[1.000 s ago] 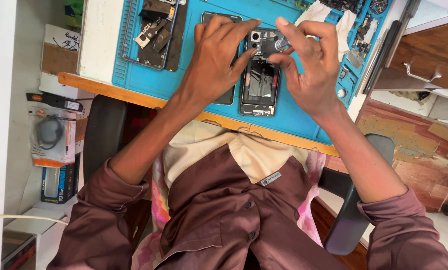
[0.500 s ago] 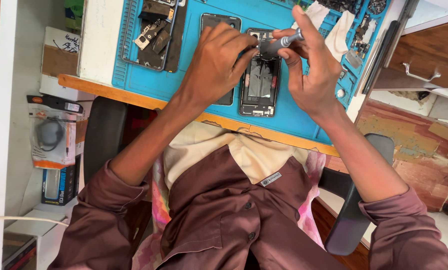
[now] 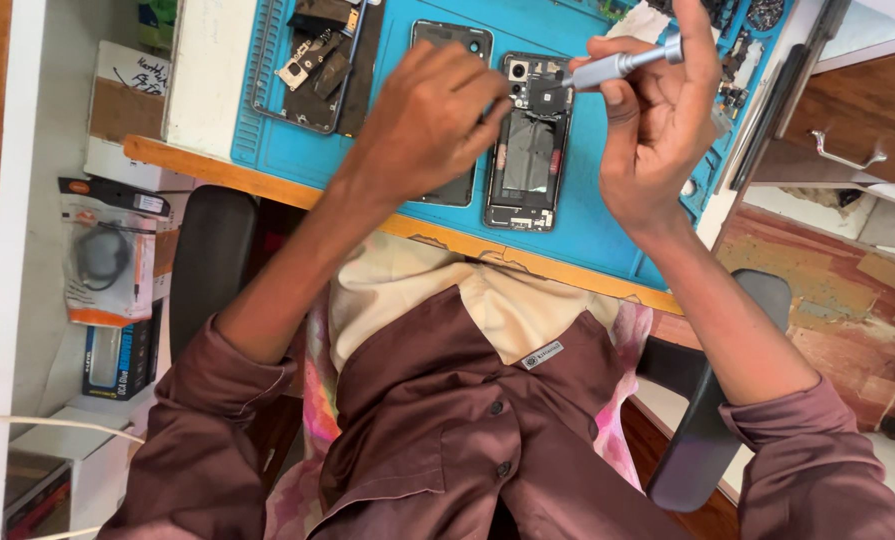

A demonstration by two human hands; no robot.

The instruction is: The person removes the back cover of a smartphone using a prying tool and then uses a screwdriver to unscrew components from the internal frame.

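Both hands are working on the phone, lying opened on the blue mat: our left hand is steadying it, fingers curled, while our right hand is gripping a screwdriver. Its back is already off, internals still seated.

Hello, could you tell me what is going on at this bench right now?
A person seated at a blue work mat is working on an opened phone with its back off. The left hand rests at the phone's edge, and the right hand holds a silver screwdriver over its upper end. Another dismantled phone lies further left.
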